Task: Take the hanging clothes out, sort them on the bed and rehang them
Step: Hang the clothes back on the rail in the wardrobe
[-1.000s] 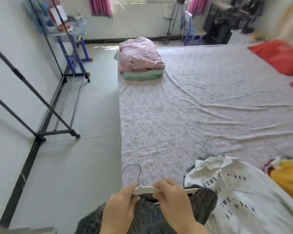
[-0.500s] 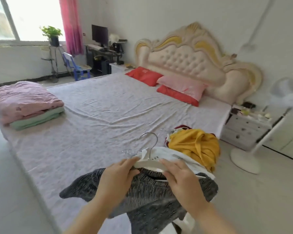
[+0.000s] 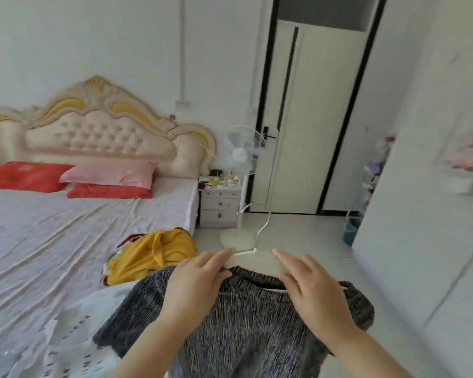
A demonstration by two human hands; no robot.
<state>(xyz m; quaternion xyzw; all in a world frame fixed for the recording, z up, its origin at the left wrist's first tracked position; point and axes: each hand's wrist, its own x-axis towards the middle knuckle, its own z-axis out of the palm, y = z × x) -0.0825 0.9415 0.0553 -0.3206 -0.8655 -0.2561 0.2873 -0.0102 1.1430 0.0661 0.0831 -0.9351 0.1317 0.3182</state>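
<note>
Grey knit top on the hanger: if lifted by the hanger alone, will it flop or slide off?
Probably floppy: the grey knit top drapes limp below the white hanger. Likely light: the left hand and right hand carry it by pinching the hanger's shoulders. It might slip, as its neckline sits loosely.

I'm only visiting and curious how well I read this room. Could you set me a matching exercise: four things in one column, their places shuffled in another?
1 grey top
2 yellow garment
3 pink pillow
4 fan

A on the floor beside the nightstand
B on a hanger gripped by the left hand and right hand
C resting on a red pillow
D bunched on the bed

Pairs: 1-B, 2-D, 3-C, 4-A
</note>
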